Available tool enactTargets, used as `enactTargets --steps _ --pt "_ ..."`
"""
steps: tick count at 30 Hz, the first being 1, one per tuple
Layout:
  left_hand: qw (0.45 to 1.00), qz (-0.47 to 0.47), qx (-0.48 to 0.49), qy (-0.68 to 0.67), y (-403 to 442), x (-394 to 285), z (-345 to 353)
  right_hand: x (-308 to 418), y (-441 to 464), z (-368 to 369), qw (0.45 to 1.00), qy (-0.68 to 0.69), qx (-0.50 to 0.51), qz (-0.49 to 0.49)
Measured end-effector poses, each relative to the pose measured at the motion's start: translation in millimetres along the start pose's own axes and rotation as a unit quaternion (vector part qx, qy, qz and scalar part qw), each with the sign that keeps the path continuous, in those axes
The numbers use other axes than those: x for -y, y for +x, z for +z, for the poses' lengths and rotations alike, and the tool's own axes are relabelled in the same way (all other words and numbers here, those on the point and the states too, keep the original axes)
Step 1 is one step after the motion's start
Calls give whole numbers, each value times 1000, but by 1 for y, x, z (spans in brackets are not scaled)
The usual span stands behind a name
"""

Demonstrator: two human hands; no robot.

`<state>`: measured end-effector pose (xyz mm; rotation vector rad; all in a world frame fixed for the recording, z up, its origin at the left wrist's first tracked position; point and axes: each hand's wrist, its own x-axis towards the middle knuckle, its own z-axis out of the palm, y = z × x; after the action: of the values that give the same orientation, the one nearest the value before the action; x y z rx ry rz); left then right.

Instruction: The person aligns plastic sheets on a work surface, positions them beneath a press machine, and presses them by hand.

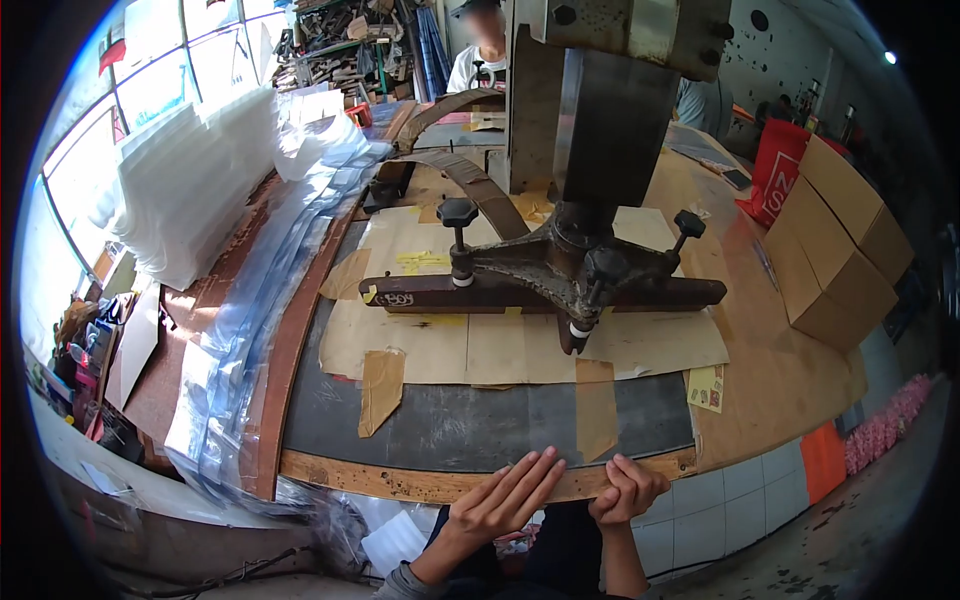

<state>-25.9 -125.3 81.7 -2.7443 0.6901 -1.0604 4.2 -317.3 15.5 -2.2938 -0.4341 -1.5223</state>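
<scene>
At the front wooden edge of the table rests my left hand, its fingers stretched out flat and holding nothing. My right hand is beside it on the same edge, fingers curled together; whatever may be inside them is hidden. Beyond both hands lies a dark mat with tan tape strips stuck on it. Brown cardboard sheets cover the mat's farther part. Above them stands a metal press head with black knobs and a long dark bar.
Stacked white sheets and clear plastic film lie to the left. At the right are a cardboard box, a red bag and a phone. A person is behind the machine.
</scene>
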Motion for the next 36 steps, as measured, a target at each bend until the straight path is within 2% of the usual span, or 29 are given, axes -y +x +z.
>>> enactTargets --steps 27,36 --pt "999 17 42 22 -9 -2 6 1 5 0 1000 -2 -3 -27" --pt "999 18 20 23 -8 -1 6 3 5 0 1000 -1 -4 -12"
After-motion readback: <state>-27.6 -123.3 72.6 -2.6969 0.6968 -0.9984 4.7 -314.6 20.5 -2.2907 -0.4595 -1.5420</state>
